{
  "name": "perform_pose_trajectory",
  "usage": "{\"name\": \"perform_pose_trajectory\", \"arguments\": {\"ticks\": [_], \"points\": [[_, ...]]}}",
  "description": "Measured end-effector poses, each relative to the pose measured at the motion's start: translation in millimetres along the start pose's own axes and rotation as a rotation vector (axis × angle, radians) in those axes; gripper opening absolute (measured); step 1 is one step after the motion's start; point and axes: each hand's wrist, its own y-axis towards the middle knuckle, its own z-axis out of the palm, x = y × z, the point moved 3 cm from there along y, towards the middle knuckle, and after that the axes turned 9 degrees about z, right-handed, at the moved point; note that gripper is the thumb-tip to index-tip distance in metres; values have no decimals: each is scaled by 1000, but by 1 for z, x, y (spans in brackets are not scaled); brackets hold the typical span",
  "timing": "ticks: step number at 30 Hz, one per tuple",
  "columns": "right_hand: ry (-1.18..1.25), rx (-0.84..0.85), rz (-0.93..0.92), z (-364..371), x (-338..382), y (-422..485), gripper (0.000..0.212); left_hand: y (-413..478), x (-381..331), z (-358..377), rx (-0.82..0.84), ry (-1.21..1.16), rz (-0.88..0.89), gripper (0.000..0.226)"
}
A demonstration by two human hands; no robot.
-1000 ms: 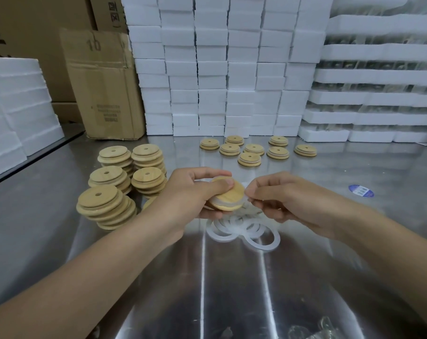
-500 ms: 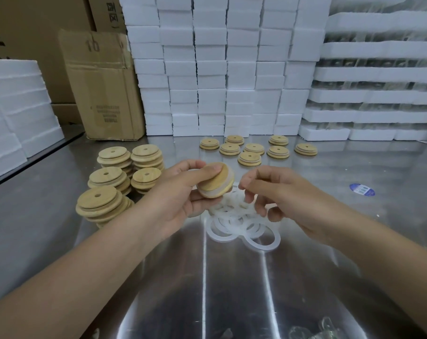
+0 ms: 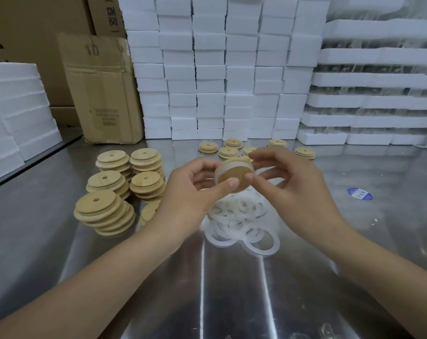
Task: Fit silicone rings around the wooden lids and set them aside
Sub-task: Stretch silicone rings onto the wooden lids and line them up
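Observation:
I hold one round wooden lid above the table, its underside turned toward me and a white silicone ring around its rim. My left hand pinches the lid from the left with thumb and fingers. My right hand pinches it from the right, thumb on the face and fingers over the top edge. Below the hands lies a pile of loose white silicone rings. Stacks of bare wooden lids stand to the left. Several ringed lids lie spread out farther back.
The steel table is walled at the back by stacked white foam boxes and foam trays. A cardboard carton stands back left, more foam blocks at far left. A blue sticker lies on the right.
The lid has risen and tilted so its underside faces me. My right hand has moved onto it and now pinches it together with the left.

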Motion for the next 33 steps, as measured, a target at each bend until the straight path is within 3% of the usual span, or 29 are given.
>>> {"name": "perform_pose_trajectory", "arguments": {"ticks": [11,23,26,29,33], "points": [[44,-130,19,3,-5,-4,12,-6,2,4,-62,46,42,26],[230,44,126,11,-16,4,12,-5,3,2,-17,55,23,28],[107,10,51,7,-14,3,26,-3,4,1,-29,26,-5,26],[-163,43,-186,8,-4,-3,41,-2,6,-2,8,136,62,11],[-281,56,-276,12,-4,-5,36,-3,6,-3,59,172,119,10]]}}
